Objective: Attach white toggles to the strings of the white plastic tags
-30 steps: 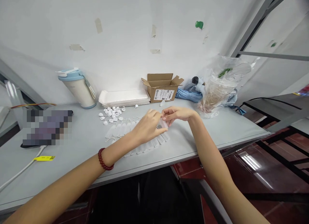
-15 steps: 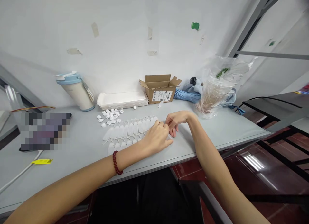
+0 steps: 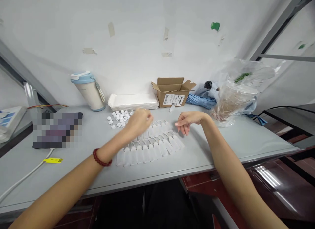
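My left hand [image 3: 140,122], slightly blurred and curled like a fist, is over the back row of small translucent white pouches [image 3: 159,127], just right of a pile of small white caps or petal-like pieces [image 3: 120,117]. Whatever its fingers may hold is hidden. My right hand [image 3: 188,122] hovers at the right end of the rows, wrist bent and fingers loosely apart and pointing down, with nothing visible in them. A front row of similar pouches [image 3: 147,152] lies side by side, each with a white cord loop at its top.
Along the wall stand a cream tumbler with a blue lid [image 3: 88,92], a stack of flat white packs [image 3: 134,101], an open cardboard box [image 3: 173,94], blue cloth [image 3: 200,100] and a cup in a clear plastic bag [image 3: 233,97]. A pixelated dark device [image 3: 57,130] with a white cable [image 3: 27,176] lies left.
My left hand has left the right end of the pouches and moved left toward the white pieces, uncovering the front row. My hands have parted; the view has shifted somewhat left.
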Demonstrator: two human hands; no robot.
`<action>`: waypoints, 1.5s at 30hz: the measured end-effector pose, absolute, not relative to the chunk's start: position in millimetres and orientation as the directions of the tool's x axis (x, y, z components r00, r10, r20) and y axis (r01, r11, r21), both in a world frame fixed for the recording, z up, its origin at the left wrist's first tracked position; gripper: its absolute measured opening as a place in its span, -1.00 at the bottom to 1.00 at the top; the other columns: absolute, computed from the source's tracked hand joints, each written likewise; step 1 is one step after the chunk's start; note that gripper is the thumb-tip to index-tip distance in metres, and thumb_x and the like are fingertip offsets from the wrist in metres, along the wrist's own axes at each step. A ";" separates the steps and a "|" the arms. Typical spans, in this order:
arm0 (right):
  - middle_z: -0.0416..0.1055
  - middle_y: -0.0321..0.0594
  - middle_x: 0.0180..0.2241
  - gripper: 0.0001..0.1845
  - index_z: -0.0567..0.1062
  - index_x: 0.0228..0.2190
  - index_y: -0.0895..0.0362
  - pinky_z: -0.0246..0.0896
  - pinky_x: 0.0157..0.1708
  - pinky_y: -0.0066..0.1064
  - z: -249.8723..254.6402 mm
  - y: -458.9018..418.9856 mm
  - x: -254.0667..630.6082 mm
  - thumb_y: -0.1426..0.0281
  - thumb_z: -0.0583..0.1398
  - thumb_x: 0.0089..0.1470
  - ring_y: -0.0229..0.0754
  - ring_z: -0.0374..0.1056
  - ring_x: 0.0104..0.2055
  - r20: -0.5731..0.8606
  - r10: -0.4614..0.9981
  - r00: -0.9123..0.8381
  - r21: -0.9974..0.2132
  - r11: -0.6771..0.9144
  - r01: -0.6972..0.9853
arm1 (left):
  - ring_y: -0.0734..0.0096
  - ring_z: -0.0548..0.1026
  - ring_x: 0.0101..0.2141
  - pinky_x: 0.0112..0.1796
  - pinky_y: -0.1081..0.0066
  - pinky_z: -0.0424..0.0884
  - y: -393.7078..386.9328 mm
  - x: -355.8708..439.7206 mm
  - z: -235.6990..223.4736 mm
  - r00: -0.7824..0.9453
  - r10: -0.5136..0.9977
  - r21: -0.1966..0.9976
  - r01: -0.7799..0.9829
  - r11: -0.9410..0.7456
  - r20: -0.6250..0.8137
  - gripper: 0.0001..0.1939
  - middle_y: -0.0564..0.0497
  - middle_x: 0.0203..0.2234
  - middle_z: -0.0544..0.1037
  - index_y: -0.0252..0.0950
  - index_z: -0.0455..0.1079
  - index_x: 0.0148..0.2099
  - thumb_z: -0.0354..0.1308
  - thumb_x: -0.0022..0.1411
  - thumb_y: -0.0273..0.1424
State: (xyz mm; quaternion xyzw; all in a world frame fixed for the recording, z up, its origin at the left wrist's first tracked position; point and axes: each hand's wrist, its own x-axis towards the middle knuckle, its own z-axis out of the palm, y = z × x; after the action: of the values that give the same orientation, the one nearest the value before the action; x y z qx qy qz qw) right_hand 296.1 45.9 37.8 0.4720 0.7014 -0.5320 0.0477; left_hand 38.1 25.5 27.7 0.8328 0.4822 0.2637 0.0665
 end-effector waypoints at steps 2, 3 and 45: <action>0.51 -0.02 -0.44 -0.53 0.48 -0.40 0.27 0.28 -0.41 -0.36 33.8 61.1 296.1 0.06 0.15 0.02 -0.18 0.41 -0.51 -0.387 0.813 -0.435 -0.699 0.049 0.713 | 0.15 0.46 -0.34 -0.27 0.29 0.31 59.4 4.2 27.7 0.272 0.906 0.362 0.850 -0.384 0.323 -0.77 -0.10 -0.52 0.53 -0.28 0.44 -0.51 0.03 0.11 -0.36; 0.50 -0.01 -0.40 -0.58 0.48 -0.35 0.28 0.28 -0.38 -0.35 29.4 69.7 295.3 0.14 0.11 0.08 -0.18 0.41 -0.48 -0.236 0.911 -0.337 -0.678 0.095 0.729 | 0.18 0.47 -0.38 -0.32 0.32 0.31 74.8 -11.3 26.8 0.210 0.939 0.357 0.884 -0.301 0.271 -0.80 -0.09 -0.54 0.54 -0.28 0.45 -0.52 0.05 0.06 -0.39; 0.40 -0.07 -0.21 -0.69 0.37 -0.06 0.12 0.26 -0.20 -0.26 -3.8 37.7 209.1 0.51 0.04 0.15 -0.11 0.32 -0.18 0.635 0.561 -0.531 -0.221 0.791 0.571 | 0.44 0.42 -0.39 -0.41 0.49 0.34 16.4 1.3 26.7 0.364 0.841 0.617 0.571 -0.541 0.400 -0.77 0.01 -0.41 0.55 -0.32 0.48 -0.26 0.02 0.14 -0.37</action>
State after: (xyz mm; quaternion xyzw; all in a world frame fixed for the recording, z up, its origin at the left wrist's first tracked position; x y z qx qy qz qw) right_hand 209.1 37.7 -3.8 0.3235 0.8750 0.0067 -0.3602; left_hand 1.3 16.4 26.7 0.8036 0.4391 0.3535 0.1909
